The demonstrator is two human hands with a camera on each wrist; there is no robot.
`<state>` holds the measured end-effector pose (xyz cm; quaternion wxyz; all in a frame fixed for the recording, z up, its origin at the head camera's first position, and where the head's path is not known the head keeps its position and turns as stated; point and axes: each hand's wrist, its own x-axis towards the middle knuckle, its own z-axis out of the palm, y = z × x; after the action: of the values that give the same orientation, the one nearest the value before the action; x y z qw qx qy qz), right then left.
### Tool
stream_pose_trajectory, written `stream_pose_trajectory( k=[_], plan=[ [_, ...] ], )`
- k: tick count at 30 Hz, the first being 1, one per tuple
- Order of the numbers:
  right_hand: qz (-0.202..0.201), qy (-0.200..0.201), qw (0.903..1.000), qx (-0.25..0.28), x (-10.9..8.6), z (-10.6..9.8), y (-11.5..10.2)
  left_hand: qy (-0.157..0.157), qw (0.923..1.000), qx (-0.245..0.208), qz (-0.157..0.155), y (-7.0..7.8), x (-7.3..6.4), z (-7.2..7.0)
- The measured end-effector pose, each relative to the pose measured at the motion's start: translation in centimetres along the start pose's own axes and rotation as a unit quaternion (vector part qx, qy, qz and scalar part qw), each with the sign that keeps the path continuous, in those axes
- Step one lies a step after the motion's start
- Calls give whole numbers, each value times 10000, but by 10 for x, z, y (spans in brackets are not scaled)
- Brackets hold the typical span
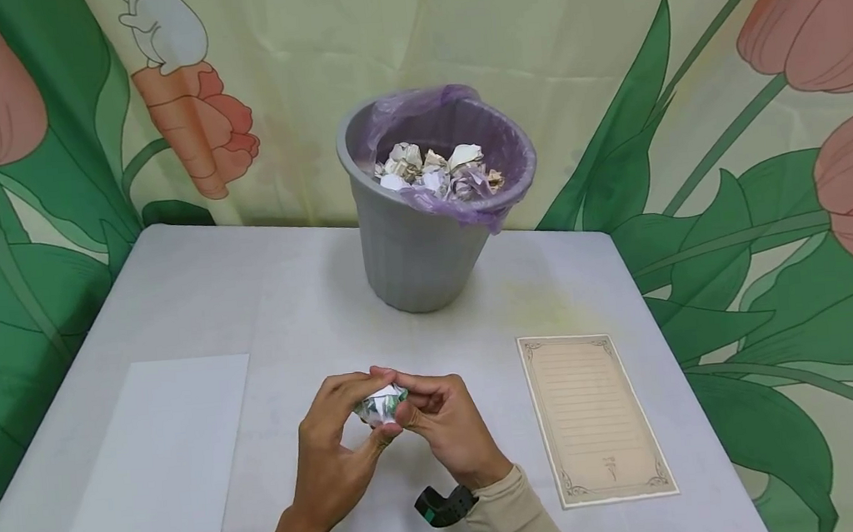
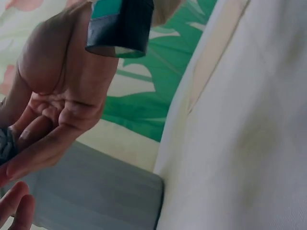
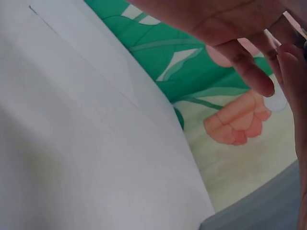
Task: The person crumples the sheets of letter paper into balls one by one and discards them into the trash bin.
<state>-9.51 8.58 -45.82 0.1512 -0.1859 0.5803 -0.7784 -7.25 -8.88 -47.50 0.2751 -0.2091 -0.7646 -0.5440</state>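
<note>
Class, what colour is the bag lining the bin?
The bag is purple, seen best in the head view.

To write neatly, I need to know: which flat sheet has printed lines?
The beige, bordered sheet on the right; the white sheet on the left shows no lines.

A crumpled white-and-green ball of paper-like material [image 1: 381, 405], its visible side creased and uneven, was pinched between the left hand [image 1: 332, 457] and the right hand [image 1: 456, 432].

A tulip-print backdrop [image 1: 293, 101] hangs behind the white table [image 1: 294, 301]
</note>
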Motion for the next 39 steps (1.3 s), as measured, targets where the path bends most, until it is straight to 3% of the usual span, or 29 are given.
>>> stream_pose_trajectory(
  k=[8, 12, 16, 22, 27, 30, 34, 39],
  plan=[
    [-337, 416, 9984, 161, -1, 8, 8, -74, 9999, -70, 37, -3, 0, 0],
    [-322, 786, 9960, 262, -2, 16, 10, 114, 9996, -260, -20, -2, -1, 5],
    [-452, 866, 9951, 153, -3, 22, 10, 308, 9976, -605, -155, 2, -1, 8],
    [-583, 363, 9976, -120, -6, 20, 9, 586, 9918, -1069, -391, 6, 3, 7],
    [-338, -3, 9991, 270, -4, 12, 7, 699, 9898, -1141, -499, 9, 5, 7],
    [53, -246, 9955, 916, 0, 6, 10, 554, 9910, -1082, -567, 8, 6, 6],
    [654, -772, 9784, 1805, 7, -2, 15, 85, 9930, -857, -803, 5, 4, 1],
    [585, -1417, 9684, 1970, 10, -9, 18, -302, 9916, -650, -1075, 4, 0, -4]
  ],
)
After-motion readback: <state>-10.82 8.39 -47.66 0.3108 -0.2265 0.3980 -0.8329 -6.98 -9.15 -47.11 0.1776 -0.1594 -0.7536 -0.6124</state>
